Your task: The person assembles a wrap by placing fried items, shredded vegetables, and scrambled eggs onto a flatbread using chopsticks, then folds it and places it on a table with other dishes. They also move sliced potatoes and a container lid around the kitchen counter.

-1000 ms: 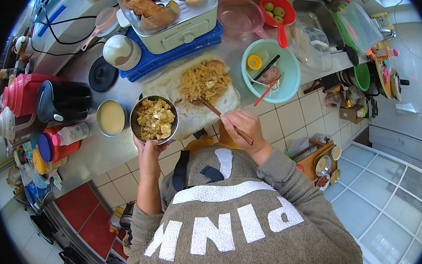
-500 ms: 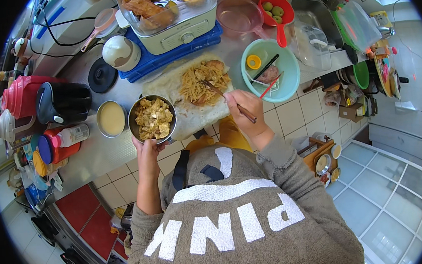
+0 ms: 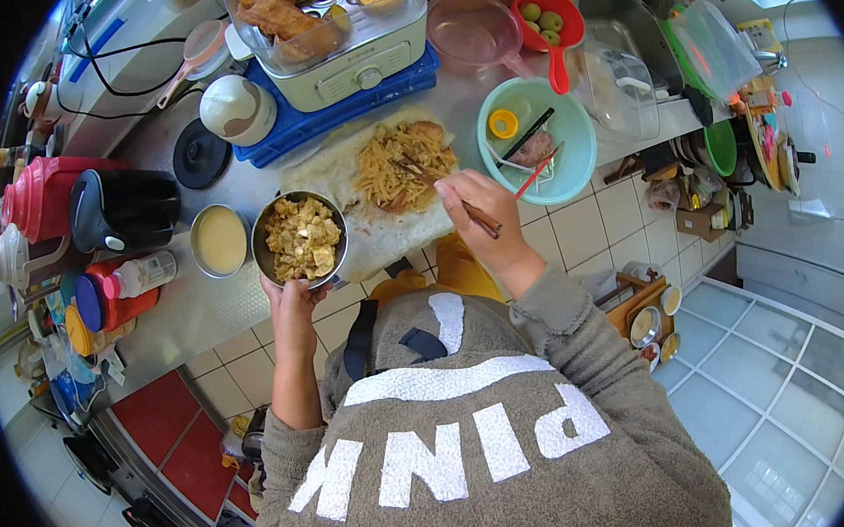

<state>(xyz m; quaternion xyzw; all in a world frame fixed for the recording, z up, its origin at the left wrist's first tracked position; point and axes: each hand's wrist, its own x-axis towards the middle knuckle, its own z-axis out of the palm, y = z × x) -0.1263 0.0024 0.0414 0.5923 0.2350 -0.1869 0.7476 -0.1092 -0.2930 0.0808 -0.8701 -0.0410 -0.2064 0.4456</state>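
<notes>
Head cam: chopsticks (image 3: 486, 224) pinched by the right hand (image 3: 492, 201) got shifted from the edge of the shredded heap (image 3: 392, 178) to its middle, so that's being worked; bowl (image 3: 260, 240) gripped alongside by the left hand (image 3: 292, 303).

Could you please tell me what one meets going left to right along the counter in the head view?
Black container, small bowl of pale yellow liquid, metal bowl of chopped food, heap of shredded food, turquoise basin.
</notes>
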